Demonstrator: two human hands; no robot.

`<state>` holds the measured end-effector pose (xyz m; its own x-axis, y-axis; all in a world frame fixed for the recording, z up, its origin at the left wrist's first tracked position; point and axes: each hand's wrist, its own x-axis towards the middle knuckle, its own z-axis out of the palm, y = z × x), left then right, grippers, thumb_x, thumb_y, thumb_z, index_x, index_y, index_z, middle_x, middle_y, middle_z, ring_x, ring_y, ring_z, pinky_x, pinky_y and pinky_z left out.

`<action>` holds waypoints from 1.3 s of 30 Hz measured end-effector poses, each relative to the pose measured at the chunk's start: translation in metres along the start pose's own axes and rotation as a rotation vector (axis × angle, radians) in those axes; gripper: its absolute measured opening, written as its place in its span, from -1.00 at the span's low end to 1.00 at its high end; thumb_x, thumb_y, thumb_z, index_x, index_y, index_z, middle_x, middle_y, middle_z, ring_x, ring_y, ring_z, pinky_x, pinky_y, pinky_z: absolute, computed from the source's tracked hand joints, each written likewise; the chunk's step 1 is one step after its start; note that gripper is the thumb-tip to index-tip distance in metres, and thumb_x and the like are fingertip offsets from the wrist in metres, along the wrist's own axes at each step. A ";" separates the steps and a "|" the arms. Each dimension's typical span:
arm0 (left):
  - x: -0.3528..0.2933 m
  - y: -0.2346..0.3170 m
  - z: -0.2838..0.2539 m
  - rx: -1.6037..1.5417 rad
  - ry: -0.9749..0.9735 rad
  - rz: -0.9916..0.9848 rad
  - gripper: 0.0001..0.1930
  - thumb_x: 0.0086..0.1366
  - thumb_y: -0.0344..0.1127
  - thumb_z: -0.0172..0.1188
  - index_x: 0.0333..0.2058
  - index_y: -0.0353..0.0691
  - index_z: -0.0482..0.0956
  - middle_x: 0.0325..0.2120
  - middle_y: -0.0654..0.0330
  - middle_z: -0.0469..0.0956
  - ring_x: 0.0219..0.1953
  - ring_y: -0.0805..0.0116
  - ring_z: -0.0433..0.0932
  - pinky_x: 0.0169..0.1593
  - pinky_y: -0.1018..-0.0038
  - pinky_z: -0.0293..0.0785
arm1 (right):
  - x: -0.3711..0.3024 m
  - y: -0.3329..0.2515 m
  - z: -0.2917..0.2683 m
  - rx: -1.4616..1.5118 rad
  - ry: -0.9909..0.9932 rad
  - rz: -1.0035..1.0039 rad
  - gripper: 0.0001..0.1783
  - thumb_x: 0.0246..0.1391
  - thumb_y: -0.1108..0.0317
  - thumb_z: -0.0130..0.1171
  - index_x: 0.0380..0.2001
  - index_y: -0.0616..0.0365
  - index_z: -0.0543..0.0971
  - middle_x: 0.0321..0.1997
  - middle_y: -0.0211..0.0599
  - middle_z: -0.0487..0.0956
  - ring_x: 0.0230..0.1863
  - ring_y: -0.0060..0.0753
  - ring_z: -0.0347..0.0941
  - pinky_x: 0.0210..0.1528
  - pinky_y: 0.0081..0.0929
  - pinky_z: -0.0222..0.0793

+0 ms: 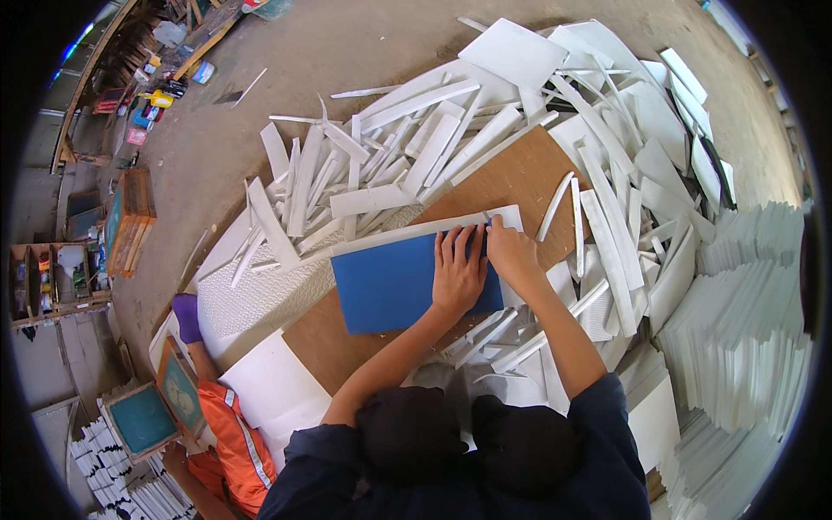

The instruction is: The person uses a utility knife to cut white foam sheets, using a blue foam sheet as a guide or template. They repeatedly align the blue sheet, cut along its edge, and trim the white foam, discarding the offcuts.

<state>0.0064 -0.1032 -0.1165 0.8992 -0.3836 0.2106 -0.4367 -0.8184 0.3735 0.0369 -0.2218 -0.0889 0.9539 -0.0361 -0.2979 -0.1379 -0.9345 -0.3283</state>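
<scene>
My left hand (460, 270) lies with fingers stretched over a blue rectangular board (386, 282), pressing near its right end. Beneath that board is a white foam sheet (510, 219), showing as a strip along the far edge and at the right corner. Close beside the left fingertips, my right hand (511, 251) is closed around a slim cutter knife, mostly hidden in the fingers; a small grey end shows at the board's far right corner. Under both lies a brown wooden board (516, 173).
White offcut strips (433, 143) are heaped beyond and right of the brown board. Tall stacks of white sheets (737, 329) stand at right. A person in orange clothing (234, 442) sits at lower left beside framed screens (143, 418). Shelves with containers (52, 277) line the left.
</scene>
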 end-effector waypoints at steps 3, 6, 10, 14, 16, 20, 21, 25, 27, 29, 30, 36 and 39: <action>0.000 -0.002 0.001 0.000 0.000 0.001 -0.47 0.17 -0.24 0.01 0.13 -0.20 0.19 0.01 0.09 0.18 0.12 0.11 0.10 0.22 0.09 -0.09 | 0.008 -0.003 0.003 -0.005 -0.012 0.009 -0.75 0.15 0.23 -0.21 -0.32 0.22 0.31 -0.48 0.01 0.54 -0.37 0.05 0.52 -0.35 -0.11 0.42; -0.001 -0.004 0.001 0.000 -0.002 -0.006 -0.46 0.17 -0.23 0.01 0.13 -0.19 0.19 0.01 0.09 0.18 0.12 0.10 0.10 0.22 0.09 -0.09 | 0.008 -0.007 0.002 0.009 -0.016 0.039 -0.75 0.15 0.22 -0.21 -0.32 0.22 0.31 -0.45 0.00 0.54 -0.35 0.05 0.51 -0.33 -0.11 0.42; 0.000 -0.003 0.000 -0.013 0.004 -0.001 -0.46 0.17 -0.23 0.01 0.13 -0.20 0.19 0.01 0.08 0.18 0.12 0.10 0.09 0.21 0.08 -0.09 | 0.009 -0.005 0.003 0.020 -0.015 0.065 -0.74 0.14 0.22 -0.19 -0.33 0.22 0.32 -0.45 0.01 0.54 -0.34 0.06 0.51 -0.32 -0.11 0.42; 0.000 -0.003 0.000 -0.026 0.011 -0.001 -0.46 0.17 -0.24 0.01 0.13 -0.20 0.18 0.02 0.08 0.18 0.12 0.10 0.09 0.21 0.08 -0.09 | 0.011 -0.006 0.003 0.012 -0.020 0.066 -0.74 0.13 0.22 -0.19 -0.34 0.22 0.33 -0.45 0.02 0.54 -0.34 0.06 0.51 -0.30 -0.11 0.42; 0.001 -0.001 -0.001 -0.028 0.011 0.005 -0.46 0.17 -0.25 0.01 0.13 -0.20 0.18 0.02 0.08 0.18 0.12 0.09 0.09 0.21 0.08 -0.09 | 0.013 -0.003 0.003 0.012 -0.023 0.048 -0.74 0.13 0.22 -0.19 -0.35 0.23 0.34 -0.45 0.02 0.54 -0.34 0.07 0.51 -0.29 -0.11 0.42; 0.000 -0.002 -0.001 -0.008 0.015 0.000 -0.46 0.16 -0.27 0.01 0.13 -0.20 0.18 0.01 0.08 0.18 0.11 0.10 0.11 0.21 0.08 -0.07 | 0.016 -0.006 -0.001 0.053 -0.076 0.052 -0.71 0.12 0.21 -0.19 -0.34 0.24 0.35 -0.40 0.06 0.53 -0.30 0.09 0.50 -0.25 -0.07 0.40; 0.000 -0.004 -0.001 -0.007 0.024 0.001 -0.46 0.16 -0.27 0.01 0.13 -0.20 0.19 0.01 0.08 0.19 0.11 0.10 0.11 0.20 0.08 -0.07 | 0.016 -0.007 -0.002 0.070 -0.089 0.064 -0.71 0.12 0.21 -0.19 -0.33 0.25 0.35 -0.39 0.08 0.53 -0.29 0.10 0.50 -0.23 -0.05 0.39; -0.001 -0.004 0.002 -0.013 0.049 0.009 -0.45 0.13 -0.29 0.03 0.13 -0.20 0.19 0.01 0.10 0.19 0.10 0.10 0.12 0.20 0.08 -0.05 | 0.006 -0.001 -0.002 0.061 -0.215 0.096 -0.69 0.12 0.20 -0.20 -0.29 0.26 0.35 -0.34 0.11 0.52 -0.25 0.12 0.48 -0.18 -0.01 0.36; -0.002 -0.003 0.002 -0.019 0.042 -0.002 -0.44 0.11 -0.29 0.05 0.13 -0.20 0.19 0.01 0.11 0.19 0.09 0.10 0.13 0.19 0.08 -0.04 | -0.007 0.005 0.001 0.139 -0.290 0.123 -0.70 0.12 0.21 -0.21 -0.27 0.25 0.33 -0.35 0.12 0.52 -0.25 0.14 0.47 -0.17 0.00 0.34; -0.002 0.000 0.001 -0.018 0.040 -0.002 -0.42 0.10 -0.29 0.07 0.13 -0.19 0.19 0.00 0.12 0.19 0.10 0.11 0.13 0.20 0.08 -0.04 | -0.024 0.015 0.011 0.156 -0.279 0.111 -0.71 0.13 0.23 -0.22 -0.27 0.26 0.32 -0.39 0.15 0.51 -0.29 0.17 0.46 -0.21 0.03 0.33; -0.001 0.000 0.001 -0.011 0.042 0.002 -0.42 0.09 -0.29 0.07 0.13 -0.19 0.19 0.00 0.12 0.19 0.10 0.12 0.13 0.20 0.08 -0.04 | -0.032 0.020 0.021 0.134 -0.232 0.083 -0.70 0.14 0.23 -0.23 -0.27 0.28 0.31 -0.44 0.17 0.51 -0.33 0.19 0.46 -0.25 0.05 0.33; -0.001 -0.001 0.003 0.038 0.058 0.012 -0.41 0.09 -0.27 0.07 0.12 -0.21 0.18 0.00 0.11 0.19 0.08 0.10 0.14 0.19 0.06 -0.02 | -0.087 0.021 0.031 0.154 -0.211 0.120 -0.75 0.14 0.24 -0.21 -0.27 0.21 0.28 -0.49 0.10 0.52 -0.39 0.21 0.47 -0.32 0.05 0.35; -0.001 0.000 0.002 0.044 0.058 0.028 -0.44 0.12 -0.29 0.03 0.13 -0.22 0.18 0.00 0.10 0.16 0.06 0.08 0.14 0.18 0.05 -0.02 | -0.111 0.025 0.043 0.182 -0.160 0.104 -0.76 0.13 0.27 -0.21 -0.24 0.21 0.26 -0.56 0.07 0.51 -0.45 0.19 0.47 -0.39 0.09 0.33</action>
<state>0.0055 -0.1035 -0.1190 0.8831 -0.3820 0.2726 -0.4584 -0.8264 0.3269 -0.0839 -0.2263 -0.1028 0.8797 -0.0587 -0.4719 -0.2928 -0.8488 -0.4402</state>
